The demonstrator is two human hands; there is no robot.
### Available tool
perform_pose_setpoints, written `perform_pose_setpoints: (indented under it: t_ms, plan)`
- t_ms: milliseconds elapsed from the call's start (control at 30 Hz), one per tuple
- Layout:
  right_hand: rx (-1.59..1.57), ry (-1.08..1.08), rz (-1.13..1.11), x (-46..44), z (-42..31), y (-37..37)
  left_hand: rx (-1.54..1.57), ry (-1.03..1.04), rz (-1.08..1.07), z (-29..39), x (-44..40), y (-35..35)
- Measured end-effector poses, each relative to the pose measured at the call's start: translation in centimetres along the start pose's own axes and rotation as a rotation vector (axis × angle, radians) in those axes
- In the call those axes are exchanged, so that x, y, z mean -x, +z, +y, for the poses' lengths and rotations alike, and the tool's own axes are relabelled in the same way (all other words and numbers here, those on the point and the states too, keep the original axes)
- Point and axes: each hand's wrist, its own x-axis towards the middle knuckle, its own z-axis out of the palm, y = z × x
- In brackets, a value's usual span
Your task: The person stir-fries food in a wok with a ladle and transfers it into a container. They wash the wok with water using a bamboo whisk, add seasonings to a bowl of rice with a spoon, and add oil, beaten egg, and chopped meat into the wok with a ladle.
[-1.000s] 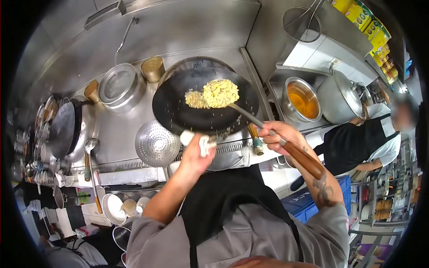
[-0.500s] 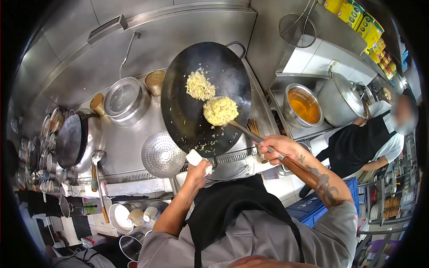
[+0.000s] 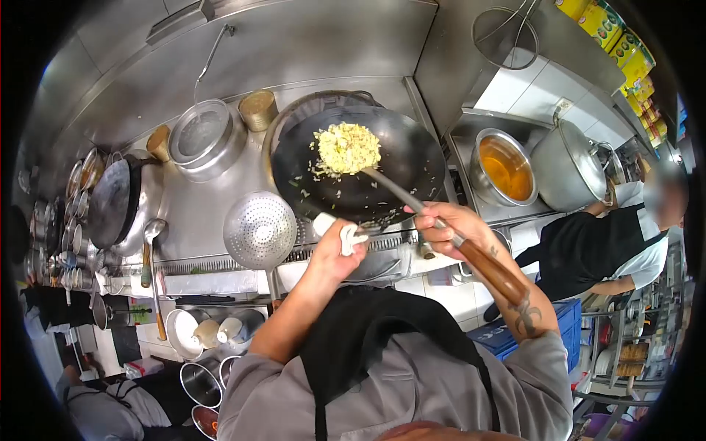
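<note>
A black wok [image 3: 404,143] sits in front of me over a metal ring on the stove. My left hand [image 3: 334,253] is closed around a folded white cloth [image 3: 349,239] at the wok's near edge; the handle beneath is mostly hidden. Yellowish fried rice [image 3: 348,147] lies heaped in the wok, with loose grains scattered about it. In my right hand [image 3: 452,226] is a long ladle [image 3: 395,188] with a wooden grip that runs back along my forearm. The ladle's head is hidden at the rice heap.
Left of the wok lie a perforated skimmer [image 3: 259,230] and a lidded pot [image 3: 208,140]. On the right stand a bowl of orange liquid [image 3: 506,167] and a large lidded pot [image 3: 568,163]. A co-worker in a black apron [image 3: 588,246] stands at far right.
The wok has come down from a steep tilt and shifted right and nearer. Two portions of rice, one in the ladle, are now one heap. The ladle's head has moved left.
</note>
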Motion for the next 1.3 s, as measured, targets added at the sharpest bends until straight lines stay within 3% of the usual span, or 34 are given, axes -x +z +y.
perform_pose_setpoints:
  t_ms: [33,133,167,300,333,400,533,733,767,800,900,933,1000,1033,1067,1167,1300]
  plan:
    - [-0.01,0.031,-0.011,0.2,-0.8,-1.6,0.061,-0.061,-0.002,0.1,0.2,-0.7]
    - [0.019,-0.002,0.091,0.5,-1.2,-1.8,0.045,0.015,0.057,1.8,-0.1,-0.3]
    - [0.018,-0.004,0.1,1.1,-1.4,-1.5,0.035,0.045,-0.014,1.8,-0.1,-0.4]
    - [0.129,0.057,0.176,2.6,-1.5,-2.5,-0.402,0.298,0.11,0.9,0.6,-3.9]
    - [0.184,0.067,0.218,2.9,-1.7,-2.3,-0.538,0.34,0.225,0.2,1.0,-5.0]
    - [0.158,0.118,0.176,2.1,-1.1,-2.2,-0.753,0.422,0.165,-0.5,2.2,-7.0]
    - [0.174,0.05,0.058,-0.1,-0.2,-1.6,-0.613,0.331,0.228,1.2,2.0,-6.3]
    - [0.057,0.012,0.012,-0.7,1.5,-1.3,-0.046,-0.192,-0.179,2.6,3.1,-4.1]
    - [0.03,-0.001,0.035,-1.2,1.4,-1.6,0.075,-0.182,-0.16,2.6,1.3,-4.8]
    - [0.007,-0.01,0.058,-1.6,1.4,-1.8,0.038,-0.079,-0.009,2.2,-0.2,-3.7]
    - [-0.007,-0.014,0.091,-0.9,0.6,-0.3,-0.012,-0.063,0.03,0.4,-1.1,-2.3]
    - [-0.017,-0.006,0.078,-0.8,0.5,-0.5,0.1,-0.154,-0.098,0.4,-0.4,-2.1]
    - [-0.054,-0.011,0.122,-1.7,-0.3,-1.4,0.108,-0.031,0.001,1.7,-3.3,-4.0]
    - [0.041,0.01,0.13,-1.7,0.6,-1.7,0.076,-0.008,0.107,2.2,-2.2,-0.7]
    - [0.164,-0.002,0.134,-1.6,-0.1,-1.7,0.047,-0.003,0.056,2.3,-2.7,-0.8]
    - [-0.069,-0.005,0.003,0.1,-0.9,-2.2,0.018,0.032,-0.024,2.2,-0.7,-1.2]
    - [0.064,0.029,0.152,0.0,-1.5,-1.8,-0.375,0.295,0.1,3.2,1.0,-1.6]
